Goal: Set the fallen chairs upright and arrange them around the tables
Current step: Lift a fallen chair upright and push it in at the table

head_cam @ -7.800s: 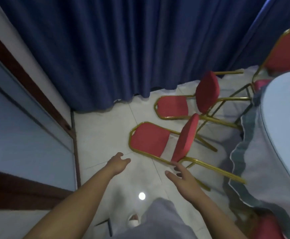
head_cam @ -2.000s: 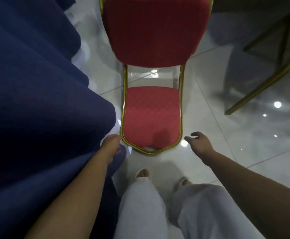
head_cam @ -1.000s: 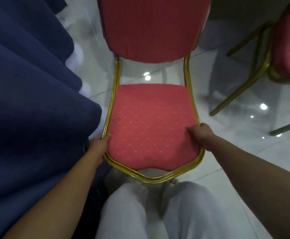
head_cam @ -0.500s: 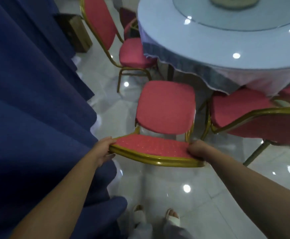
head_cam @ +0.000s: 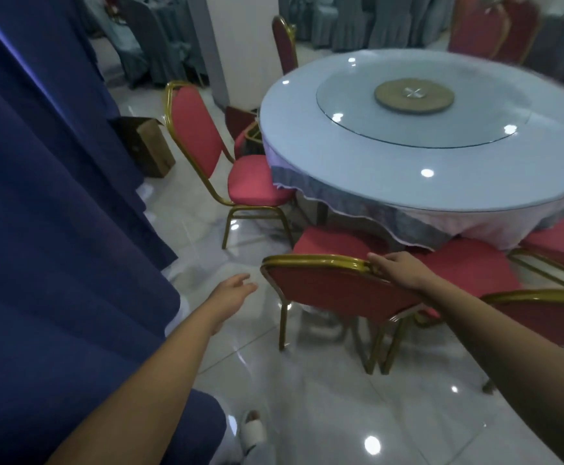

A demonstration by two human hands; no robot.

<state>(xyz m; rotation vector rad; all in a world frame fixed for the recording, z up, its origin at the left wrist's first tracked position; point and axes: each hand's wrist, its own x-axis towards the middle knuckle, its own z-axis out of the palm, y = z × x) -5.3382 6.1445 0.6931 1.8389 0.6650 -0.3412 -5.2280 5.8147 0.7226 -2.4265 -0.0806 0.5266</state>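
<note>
A red chair with a gold frame (head_cam: 327,290) stands upright on the floor, its seat tucked toward the round table (head_cam: 358,169) with the pale blue cloth. My right hand (head_cam: 396,268) rests on the right end of its backrest's top rail, fingers laid along the gold tube. My left hand (head_cam: 232,292) hovers just left of the backrest, fingers relaxed, touching nothing. Another red chair (head_cam: 206,142) stands upright at the table's left. A further red chair (head_cam: 549,313) is at my right, partly behind my forearm.
A dark blue curtain (head_cam: 55,196) hangs close along my left. A cardboard box (head_cam: 149,146) sits on the floor behind it. A white pillar (head_cam: 240,45) and grey covered chairs (head_cam: 160,38) stand at the back. A glass turntable (head_cam: 418,105) tops the table. The glossy tile floor (head_cam: 307,414) lies before me.
The chair went from tilted in both hands to standing on its legs at the table. My left hand has let go of the backrest; my right hand stays on the rail.
</note>
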